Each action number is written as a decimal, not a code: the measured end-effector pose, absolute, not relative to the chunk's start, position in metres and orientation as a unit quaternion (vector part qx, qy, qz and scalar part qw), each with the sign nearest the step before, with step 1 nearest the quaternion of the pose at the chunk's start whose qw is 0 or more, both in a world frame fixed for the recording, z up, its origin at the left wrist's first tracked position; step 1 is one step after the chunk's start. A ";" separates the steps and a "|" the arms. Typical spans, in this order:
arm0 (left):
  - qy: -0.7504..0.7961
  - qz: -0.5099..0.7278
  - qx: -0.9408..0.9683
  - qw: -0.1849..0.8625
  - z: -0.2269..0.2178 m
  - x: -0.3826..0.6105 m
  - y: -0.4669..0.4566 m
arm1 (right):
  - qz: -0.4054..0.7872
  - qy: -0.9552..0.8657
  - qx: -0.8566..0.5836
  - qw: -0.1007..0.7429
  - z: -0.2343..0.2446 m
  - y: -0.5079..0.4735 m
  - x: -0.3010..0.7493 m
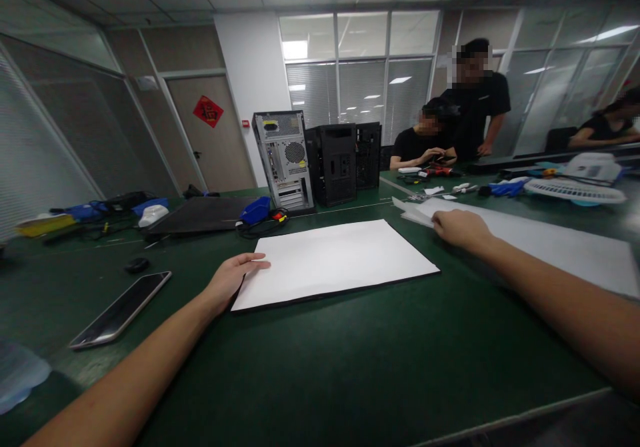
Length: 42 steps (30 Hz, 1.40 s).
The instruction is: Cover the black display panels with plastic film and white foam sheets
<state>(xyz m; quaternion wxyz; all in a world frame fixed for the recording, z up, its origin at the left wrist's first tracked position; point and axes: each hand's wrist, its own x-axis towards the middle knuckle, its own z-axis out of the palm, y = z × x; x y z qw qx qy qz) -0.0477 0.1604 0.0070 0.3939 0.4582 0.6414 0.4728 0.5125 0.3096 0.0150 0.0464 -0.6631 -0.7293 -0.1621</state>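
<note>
A flat white panel (330, 260) with a thin black edge lies in front of me, a little left of the middle. My left hand (235, 277) is on its left edge, with fingers laid over the white face and the rest of the grip hidden beneath or behind. To the right, my right hand (460, 228) is closed on the left end of a thin, translucent white sheet (555, 237). More than one layer shows at that sheet's left corner. This sheet stretches to the right behind my forearm, apart from the panel.
On the green table (320, 380), a phone (123, 310) and a small black round object (137, 265) lie left. Computer cases (285, 160) stand behind the panel, near a blue bin (255, 210). A white fan (575, 187) lies back right. People (425, 140) are across the table.
</note>
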 end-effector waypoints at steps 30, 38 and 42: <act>0.635 0.469 0.483 0.378 0.005 -0.050 0.160 | -0.156 -0.764 -0.626 -0.029 0.021 0.292 0.488; 0.627 0.471 0.482 0.392 0.004 -0.051 0.161 | -0.135 -0.802 -0.582 -0.011 0.013 0.292 0.473; 0.626 0.474 0.482 0.389 0.003 -0.052 0.162 | -0.116 -0.847 -0.518 0.033 0.013 0.285 0.461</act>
